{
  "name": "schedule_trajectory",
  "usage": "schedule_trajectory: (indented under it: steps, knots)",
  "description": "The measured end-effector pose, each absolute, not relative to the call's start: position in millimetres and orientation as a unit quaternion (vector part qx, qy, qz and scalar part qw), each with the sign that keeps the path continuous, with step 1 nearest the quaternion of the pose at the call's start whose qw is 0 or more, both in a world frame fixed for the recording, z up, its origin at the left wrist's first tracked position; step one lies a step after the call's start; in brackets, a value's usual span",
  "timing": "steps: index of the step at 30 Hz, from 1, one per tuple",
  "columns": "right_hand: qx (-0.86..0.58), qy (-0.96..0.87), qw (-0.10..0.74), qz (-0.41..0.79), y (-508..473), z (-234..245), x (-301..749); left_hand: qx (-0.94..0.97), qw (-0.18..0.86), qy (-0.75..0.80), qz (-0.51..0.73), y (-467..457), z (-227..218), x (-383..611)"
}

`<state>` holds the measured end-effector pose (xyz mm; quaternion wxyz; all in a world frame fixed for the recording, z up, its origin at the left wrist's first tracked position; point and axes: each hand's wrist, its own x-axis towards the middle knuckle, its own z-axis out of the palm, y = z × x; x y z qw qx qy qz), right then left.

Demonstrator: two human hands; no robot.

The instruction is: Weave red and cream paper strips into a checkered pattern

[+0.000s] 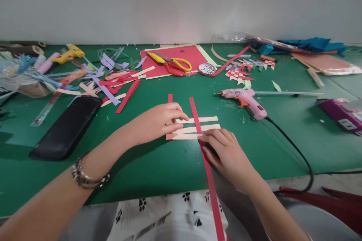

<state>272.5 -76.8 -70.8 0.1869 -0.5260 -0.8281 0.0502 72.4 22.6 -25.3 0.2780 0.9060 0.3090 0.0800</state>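
Several cream paper strips (pixel 209 119) lie side by side on the table in front of me. At their left ends is a short red strip (pixel 170 98), partly covered by my left hand (pixel 165 118). That hand hovers over the cream strips, its thumb and fingers bent but apart, with nothing visible between them. A long red paper strip (pixel 210 180) crosses the cream ones and hangs past the table's front edge toward my lap. My right hand (pixel 227 152) grips it at the lowest cream strip, thumb and fingertips closed together there.
A pink glue gun (pixel 246 101) with a black cord lies to the right, near a purple device (pixel 342 115). Left is a black phone (pixel 68 126) below paper scraps (pixel 106 88). Scissors (pixel 171 62) rest on red paper (pixel 189 51), beside a round patterned disc (pixel 207 69).
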Motion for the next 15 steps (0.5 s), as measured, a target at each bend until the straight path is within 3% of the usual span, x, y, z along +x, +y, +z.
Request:
schedule_trajectory:
  steps: [15]
  knots:
    - [-0.528,-0.829,0.174,0.055,-76,-69,273,0.926,0.240,0.291,0.021,33,-31,98]
